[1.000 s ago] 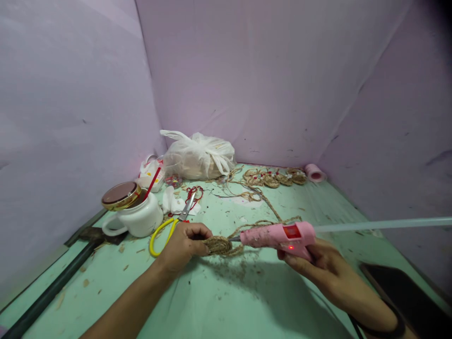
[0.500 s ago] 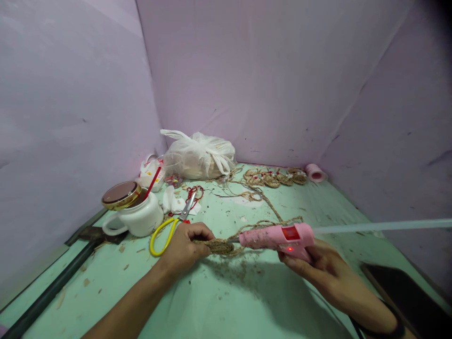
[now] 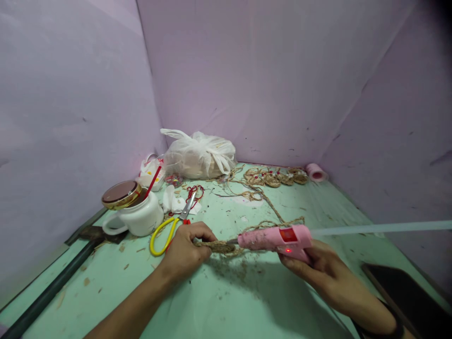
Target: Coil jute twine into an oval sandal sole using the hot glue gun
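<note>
My left hand (image 3: pixel 185 249) is closed on a flat coil of jute rope (image 3: pixel 219 246) just above the green table (image 3: pixel 226 301). In my right hand (image 3: pixel 314 266) I grip a pink hot glue gun (image 3: pixel 278 239) whose red light is on. Its metal nozzle points left and touches the edge of the coil. A long clear glue stick (image 3: pixel 381 228) juts out of the gun's back toward the right. Loose jute rope (image 3: pixel 271 209) trails from the coil toward the back of the table.
Yellow-handled scissors (image 3: pixel 169 226) lie just left of my left hand. A white mug with a gold lid (image 3: pixel 132 209), a tied plastic bag (image 3: pixel 197 155), finished jute coils (image 3: pixel 273 178) and a pink roll (image 3: pixel 315 173) stand farther back. A dark flat object (image 3: pixel 402 292) lies at the right.
The coil has tipped flatter in my left hand and sits slightly lower. The glue gun has shifted a little left and down, its nozzle staying at the coil.
</note>
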The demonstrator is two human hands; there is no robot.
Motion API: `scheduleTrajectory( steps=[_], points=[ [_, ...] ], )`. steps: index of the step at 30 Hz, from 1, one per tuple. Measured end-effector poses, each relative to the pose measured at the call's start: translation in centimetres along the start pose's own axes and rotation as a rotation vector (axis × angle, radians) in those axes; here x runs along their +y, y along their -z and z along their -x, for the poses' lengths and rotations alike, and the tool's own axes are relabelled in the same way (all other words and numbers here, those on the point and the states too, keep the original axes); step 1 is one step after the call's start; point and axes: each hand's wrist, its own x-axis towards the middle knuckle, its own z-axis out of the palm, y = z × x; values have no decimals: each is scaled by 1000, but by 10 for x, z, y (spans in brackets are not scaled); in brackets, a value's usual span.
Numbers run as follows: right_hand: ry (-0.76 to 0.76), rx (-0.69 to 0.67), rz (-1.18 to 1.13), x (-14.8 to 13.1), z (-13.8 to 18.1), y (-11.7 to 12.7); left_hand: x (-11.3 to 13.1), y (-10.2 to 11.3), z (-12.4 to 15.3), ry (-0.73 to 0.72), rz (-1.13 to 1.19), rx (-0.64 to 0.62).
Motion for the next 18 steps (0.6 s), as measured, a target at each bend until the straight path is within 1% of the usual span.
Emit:
scheduleTrajectory(
  steps=[9,12,18],
  points=[
    [-4,-8,-1,-4,0,-3,2,-2,3,-21,-62,18],
    [9,-22,16,-2,0,-3,3,-4,4,-36,-90,8],
    [-11,-55,24,1,0,-3,2,-5,7,-55,-116,0]
  ],
)
